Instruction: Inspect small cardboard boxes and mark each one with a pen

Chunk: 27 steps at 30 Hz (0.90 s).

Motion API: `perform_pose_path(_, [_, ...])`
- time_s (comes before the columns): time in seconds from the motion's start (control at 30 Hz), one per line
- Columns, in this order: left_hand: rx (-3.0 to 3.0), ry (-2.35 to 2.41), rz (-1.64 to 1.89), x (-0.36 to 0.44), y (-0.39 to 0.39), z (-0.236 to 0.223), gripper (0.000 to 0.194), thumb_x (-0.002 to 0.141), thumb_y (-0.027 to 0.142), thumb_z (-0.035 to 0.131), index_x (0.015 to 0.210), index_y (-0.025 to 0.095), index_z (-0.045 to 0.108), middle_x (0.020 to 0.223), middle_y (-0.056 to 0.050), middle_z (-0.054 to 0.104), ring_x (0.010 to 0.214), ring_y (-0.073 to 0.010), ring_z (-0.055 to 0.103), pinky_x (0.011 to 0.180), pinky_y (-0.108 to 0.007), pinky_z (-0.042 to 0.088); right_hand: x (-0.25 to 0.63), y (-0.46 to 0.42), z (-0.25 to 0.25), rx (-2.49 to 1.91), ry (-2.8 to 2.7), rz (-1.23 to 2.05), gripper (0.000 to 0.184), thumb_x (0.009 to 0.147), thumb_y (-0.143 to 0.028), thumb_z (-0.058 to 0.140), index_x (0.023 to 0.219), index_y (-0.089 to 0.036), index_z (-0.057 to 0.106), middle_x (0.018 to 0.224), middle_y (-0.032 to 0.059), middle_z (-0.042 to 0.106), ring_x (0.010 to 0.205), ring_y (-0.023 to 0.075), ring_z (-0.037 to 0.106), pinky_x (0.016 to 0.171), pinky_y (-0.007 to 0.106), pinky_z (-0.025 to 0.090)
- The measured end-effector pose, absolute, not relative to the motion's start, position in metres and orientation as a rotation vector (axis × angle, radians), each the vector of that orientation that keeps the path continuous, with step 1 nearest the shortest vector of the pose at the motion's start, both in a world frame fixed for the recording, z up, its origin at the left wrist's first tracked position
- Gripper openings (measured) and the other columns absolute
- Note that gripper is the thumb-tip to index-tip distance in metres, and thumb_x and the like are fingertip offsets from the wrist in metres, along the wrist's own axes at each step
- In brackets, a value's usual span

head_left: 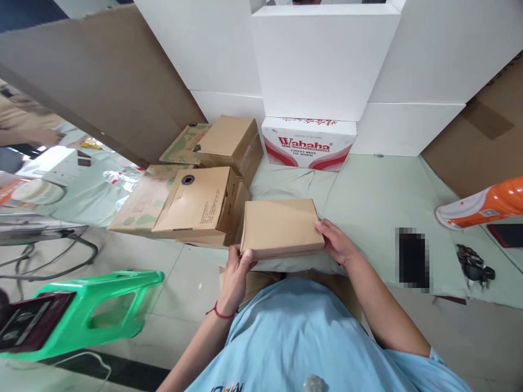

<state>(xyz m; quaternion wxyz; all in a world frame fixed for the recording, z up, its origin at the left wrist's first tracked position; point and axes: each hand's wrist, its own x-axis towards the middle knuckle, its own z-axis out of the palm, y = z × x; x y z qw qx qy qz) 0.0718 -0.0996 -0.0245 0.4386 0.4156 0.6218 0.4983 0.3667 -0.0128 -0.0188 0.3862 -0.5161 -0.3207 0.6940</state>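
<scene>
A plain brown cardboard box (pixel 281 226), closed on top, is held level between my two hands at the table's near edge. My left hand (pixel 237 267) grips its near left corner, the thumb on the front edge and a red string bracelet on the wrist. On the opposite side, my right hand (pixel 337 239) has its fingers closed on the right edge. Parts of the fingers of both hands are hidden by the box. Just left of it stands a stack of brown cartons, the nearest with a round dark hole (pixel 188 179) in its lid.
A white and red Wahaha water carton (pixel 309 144) stands against the white panels at the back. To the right lie an orange bottle (pixel 482 204), keys (pixel 474 267) and a blurred-out dark object (pixel 413 260). A green stool (pixel 93 316) is on the floor at left. Another person's arm (pixel 28 136) shows beyond the cardboard divider.
</scene>
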Motion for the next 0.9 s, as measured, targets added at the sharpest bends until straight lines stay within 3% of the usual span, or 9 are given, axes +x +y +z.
perform_pose_path(0.1, [1.03, 1.522, 1.229, 0.074, -0.09, -0.024, 0.047, 0.086, 0.046, 0.085, 0.113, 0.022, 0.055, 0.117, -0.005, 0.068, 0.114, -0.0238, 0.066, 0.094, -0.035, 0.058, 0.377, -0.028, -0.013, -1.295, -0.783, 1.864, 0.057, 0.069, -0.066, 0.092, 0.096, -0.025, 0.063, 0.099, 0.0035, 0.076, 0.093, 0.0243, 0.072, 0.073, 0.036, 0.058])
perform_pose_path(0.23, [1.07, 1.372, 1.262, 0.086, -0.078, -0.015, 0.041, 0.088, 0.044, 0.083, 0.112, 0.023, 0.057, 0.116, -0.005, 0.068, 0.114, -0.0229, 0.064, 0.095, -0.032, 0.055, 0.393, -0.047, -0.012, -1.166, -0.645, 1.944, 0.058, 0.073, -0.048, 0.093, 0.122, -0.03, 0.067, 0.119, 0.0055, 0.079, 0.106, 0.0272, 0.075, 0.082, 0.038, 0.061])
perform_pose_path(0.33, [1.105, 1.231, 1.214, 0.101, -0.076, -0.007, 0.042, 0.092, 0.047, 0.079, 0.122, 0.025, 0.06, 0.139, -0.01, 0.063, 0.138, -0.0284, 0.057, 0.107, -0.038, 0.054, 0.419, -0.054, -0.014, -1.113, -0.572, 1.812, 0.046, 0.076, -0.043, 0.085, 0.118, -0.029, 0.071, 0.117, 0.0056, 0.081, 0.111, 0.0303, 0.075, 0.088, 0.041, 0.063])
perform_pose_path(0.43, [1.122, 1.164, 1.11, 0.112, -0.079, -0.003, 0.048, 0.093, 0.049, 0.079, 0.13, 0.026, 0.06, 0.159, -0.013, 0.051, 0.155, -0.0332, 0.045, 0.118, -0.046, 0.052, 0.461, -0.042, -0.015, -1.168, -0.431, 1.501, 0.038, 0.076, -0.04, 0.08, 0.111, -0.029, 0.071, 0.105, 0.0031, 0.081, 0.104, 0.0304, 0.076, 0.084, 0.045, 0.064])
perform_pose_path(0.57, [1.16, 1.167, 1.012, 0.11, -0.084, -0.008, 0.043, 0.096, 0.05, 0.076, 0.127, 0.025, 0.062, 0.155, -0.015, 0.053, 0.15, -0.0335, 0.052, 0.119, -0.05, 0.052, 0.522, 0.006, -0.003, -1.277, -0.152, 1.08, 0.031, 0.079, -0.036, 0.073, 0.106, -0.028, 0.062, 0.098, 0.0024, 0.072, 0.091, 0.0268, 0.073, 0.077, 0.05, 0.065])
perform_pose_path(0.7, [1.174, 1.233, 1.059, 0.098, -0.089, -0.015, 0.044, 0.094, 0.052, 0.077, 0.125, 0.023, 0.063, 0.148, -0.016, 0.058, 0.142, -0.032, 0.058, 0.114, -0.049, 0.056, 0.566, 0.058, 0.023, -1.384, -0.003, 0.837, 0.014, 0.096, -0.039, 0.061, 0.101, -0.028, 0.053, 0.109, 0.0061, 0.067, 0.093, 0.0249, 0.072, 0.082, 0.057, 0.064])
perform_pose_path(0.77, [1.202, 1.285, 1.148, 0.092, -0.093, -0.015, 0.043, 0.095, 0.05, 0.077, 0.126, 0.022, 0.065, 0.144, -0.015, 0.061, 0.139, -0.031, 0.061, 0.111, -0.047, 0.059, 0.574, 0.072, 0.032, -1.411, -0.016, 0.767, 0.018, 0.103, -0.047, 0.054, 0.101, -0.029, 0.053, 0.112, 0.005, 0.065, 0.093, 0.0235, 0.069, 0.084, 0.059, 0.064])
perform_pose_path(0.83, [1.267, 1.348, 1.266, 0.085, -0.1, -0.01, 0.035, 0.098, 0.045, 0.075, 0.124, 0.022, 0.067, 0.137, -0.015, 0.066, 0.133, -0.0292, 0.065, 0.107, -0.045, 0.061, 0.57, 0.076, 0.033, -1.448, -0.044, 0.728, 0.019, 0.103, -0.048, 0.055, 0.099, -0.029, 0.053, 0.111, 0.0042, 0.062, 0.094, 0.0223, 0.067, 0.085, 0.056, 0.063])
perform_pose_path(0.9, [1.398, 1.449, 1.42, 0.074, -0.106, -0.001, 0.02, 0.102, 0.036, 0.071, 0.115, 0.021, 0.071, 0.124, -0.012, 0.072, 0.121, -0.0262, 0.071, 0.1, -0.042, 0.063, 0.552, 0.072, 0.026, -1.481, -0.097, 0.696, 0.014, 0.097, -0.037, 0.064, 0.095, -0.028, 0.053, 0.108, 0.0031, 0.061, 0.095, 0.0195, 0.066, 0.086, 0.047, 0.063])
